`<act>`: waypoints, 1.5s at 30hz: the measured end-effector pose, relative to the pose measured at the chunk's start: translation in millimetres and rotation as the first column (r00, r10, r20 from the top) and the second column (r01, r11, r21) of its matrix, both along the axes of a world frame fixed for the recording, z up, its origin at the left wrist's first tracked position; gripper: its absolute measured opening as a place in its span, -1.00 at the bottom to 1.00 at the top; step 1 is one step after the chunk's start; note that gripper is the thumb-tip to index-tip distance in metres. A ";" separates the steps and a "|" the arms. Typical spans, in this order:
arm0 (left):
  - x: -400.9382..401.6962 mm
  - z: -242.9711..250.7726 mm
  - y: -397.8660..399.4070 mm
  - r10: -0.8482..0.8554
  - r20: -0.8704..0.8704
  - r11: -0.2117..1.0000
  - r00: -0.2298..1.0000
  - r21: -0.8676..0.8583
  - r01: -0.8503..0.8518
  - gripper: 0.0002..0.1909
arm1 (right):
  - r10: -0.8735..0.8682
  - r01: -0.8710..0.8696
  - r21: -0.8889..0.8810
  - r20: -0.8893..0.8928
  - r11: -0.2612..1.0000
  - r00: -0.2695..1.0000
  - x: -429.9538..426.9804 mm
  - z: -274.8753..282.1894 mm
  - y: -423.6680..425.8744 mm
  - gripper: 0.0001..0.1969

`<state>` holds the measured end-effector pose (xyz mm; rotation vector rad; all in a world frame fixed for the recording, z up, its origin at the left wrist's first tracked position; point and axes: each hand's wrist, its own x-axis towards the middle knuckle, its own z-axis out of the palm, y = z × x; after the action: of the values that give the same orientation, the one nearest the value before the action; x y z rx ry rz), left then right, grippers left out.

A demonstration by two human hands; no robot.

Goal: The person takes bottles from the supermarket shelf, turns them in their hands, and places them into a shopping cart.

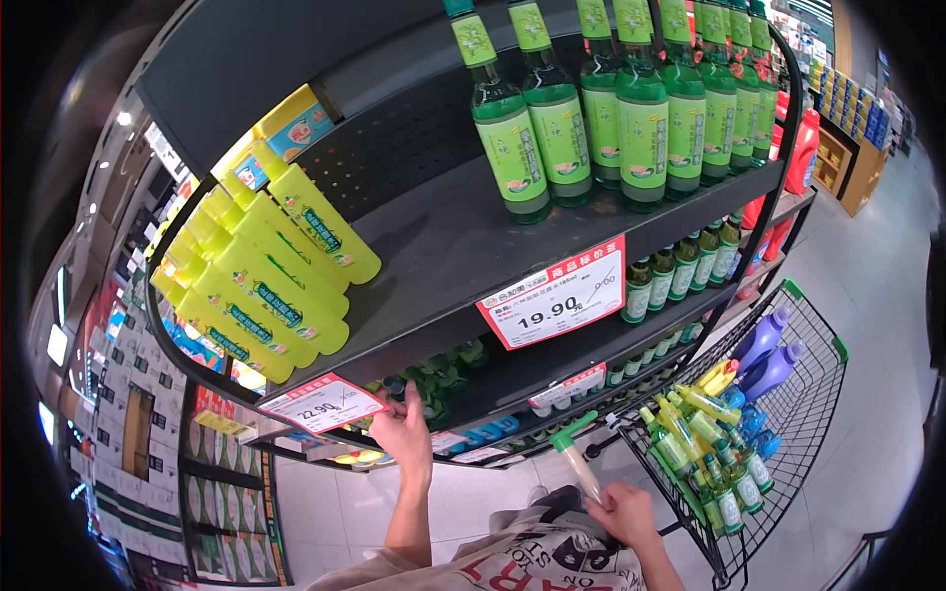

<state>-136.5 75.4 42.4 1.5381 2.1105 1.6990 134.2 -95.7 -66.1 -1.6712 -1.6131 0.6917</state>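
My left hand [403, 432] reaches to the lower shelf, beside the right end of a red-bordered price card [323, 402]. Its thumb points up next to a dark bottle cap [393, 385]; whether the fingers grip that bottle is hidden. Green bottles [447, 369] lie in shadow just behind it. With my right hand [627, 510] I grip the pale, green-ended handle [579, 462] of a black wire shopping cart [802, 451]. Inside the cart are green-labelled bottles [728, 510], yellow-green bottles [676, 428], purple jugs [768, 362] and blue bottles [757, 425].
The upper black shelf [443, 229] carries yellow-green pump bottles [281, 295] at left and tall green glass bottles [643, 140] at right. A large price card [554, 292] hangs from its front edge. Red jugs [802, 155] stand beyond the rack. Pale floor tiles [318, 502] lie below.
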 end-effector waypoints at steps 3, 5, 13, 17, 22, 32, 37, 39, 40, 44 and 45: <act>-3.8 -6.7 -1.9 -0.067 -0.058 0.996 0.996 0.046 0.070 -0.67 | 0.003 -0.003 -0.005 0.027 1.000 1.000 -1.1 1.2 2.6 -0.67; 5.9 1.2 -9.1 -0.086 -0.040 0.995 0.996 0.051 0.088 -0.72 | 0.000 0.000 -0.003 0.006 1.000 1.000 -1.4 -0.8 3.2 -0.67; 38.7 15.7 -27.7 -0.340 0.049 0.934 0.939 0.133 0.331 -0.74 | -0.005 0.005 0.017 -0.006 1.000 1.000 -0.3 -5.8 -0.2 -0.65; 66.1 32.7 -35.7 -0.499 0.417 0.856 0.760 0.099 0.508 -0.77 | -0.020 0.014 -0.082 -0.066 0.997 0.998 3.8 4.2 0.8 -0.70; 90.1 35.4 -33.0 -0.628 0.669 0.650 0.397 0.172 0.740 -0.82 | -0.097 -0.030 -0.172 -0.680 0.985 0.727 13.7 11.2 3.4 -0.43; 128.4 33.4 -32.3 -0.572 0.797 0.474 0.193 0.129 0.871 -0.86 | -0.145 -0.232 -0.129 -0.988 0.964 -0.055 22.3 8.1 -0.1 -0.52; 134.4 30.1 -23.6 -0.617 0.687 0.549 0.383 0.027 0.836 -0.87 | -0.146 -0.395 -0.051 -0.966 0.917 -0.215 14.0 2.2 -3.7 -0.53; 135.7 25.3 -19.6 -0.605 0.697 0.552 0.385 0.020 0.833 -0.87 | -0.164 -0.414 -0.069 -0.966 0.908 -0.200 11.3 4.4 -5.4 -0.46; 136.3 23.6 -18.2 -0.606 0.696 0.551 0.384 0.020 0.834 -0.87 | -0.163 -0.412 -0.068 -0.966 0.909 -0.200 10.9 5.7 -5.6 -0.46; 135.3 18.7 -15.8 -0.585 0.723 0.547 0.366 0.019 0.837 -0.87 | -0.165 -0.424 -0.074 -0.969 0.903 -0.183 9.6 8.2 -6.2 -0.45; 134.2 17.9 -15.9 -0.585 0.729 0.546 0.356 0.028 0.837 -0.87 | -0.174 -0.431 -0.080 -0.967 0.899 -0.184 9.1 8.3 -6.2 -0.44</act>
<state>-2.3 59.5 60.3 1.1694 0.9789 1.1397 143.3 -101.9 -57.8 -0.4586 -0.3005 1.9441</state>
